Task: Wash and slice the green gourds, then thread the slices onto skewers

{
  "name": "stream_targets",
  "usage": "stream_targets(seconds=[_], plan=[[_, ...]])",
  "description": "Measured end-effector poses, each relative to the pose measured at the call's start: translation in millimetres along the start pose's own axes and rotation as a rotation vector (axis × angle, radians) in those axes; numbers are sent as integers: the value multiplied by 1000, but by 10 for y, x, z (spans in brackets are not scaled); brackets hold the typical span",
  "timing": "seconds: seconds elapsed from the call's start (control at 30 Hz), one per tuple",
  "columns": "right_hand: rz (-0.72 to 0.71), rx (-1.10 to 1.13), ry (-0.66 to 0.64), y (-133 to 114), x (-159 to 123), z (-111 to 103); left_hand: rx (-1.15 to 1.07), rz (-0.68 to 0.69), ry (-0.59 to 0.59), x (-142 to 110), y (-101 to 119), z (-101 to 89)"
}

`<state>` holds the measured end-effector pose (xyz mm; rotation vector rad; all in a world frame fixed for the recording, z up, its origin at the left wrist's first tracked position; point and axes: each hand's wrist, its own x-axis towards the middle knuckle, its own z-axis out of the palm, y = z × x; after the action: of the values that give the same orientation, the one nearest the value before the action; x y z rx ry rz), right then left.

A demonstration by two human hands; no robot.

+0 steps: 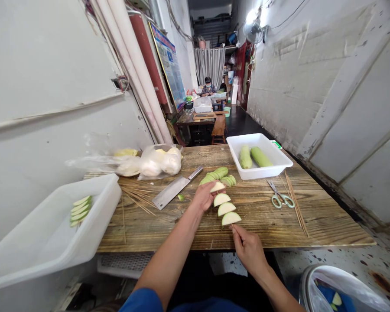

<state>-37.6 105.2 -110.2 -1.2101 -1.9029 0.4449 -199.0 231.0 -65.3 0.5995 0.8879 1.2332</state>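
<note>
Several half-round zucchini slices (226, 208), pale with green rims, sit spaced out along a thin wooden skewer (232, 225) above the table. My left hand (203, 197) pinches the farthest slice (217, 187) at the skewer's far end. Lower down, my right hand (248, 245) is closed on the near end of the skewer. Just beyond my left hand lies a pile of cut zucchini (221, 172). A cleaver (173, 190) rests flat to the left of it, with a small green scrap (181, 197) close by.
On the left, a white tub (99, 216) holds skewered slices (81, 211). Loose skewers (138, 195) and bagged pale vegetables (160, 161) lie behind it. At right are a tray (281, 162) with two whole zucchini, scissors (281, 198) and a lined bin (360, 281). A person (208, 88) sits far back.
</note>
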Motion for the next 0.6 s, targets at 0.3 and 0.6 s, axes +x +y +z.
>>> stream_targets(seconds=[0.3, 0.6], plan=[[19, -14, 20, 29, 16, 31, 12, -9, -24, -72, -55, 89], [22, -27, 74, 73, 21, 93, -17, -16, -27, -94, -35, 152]])
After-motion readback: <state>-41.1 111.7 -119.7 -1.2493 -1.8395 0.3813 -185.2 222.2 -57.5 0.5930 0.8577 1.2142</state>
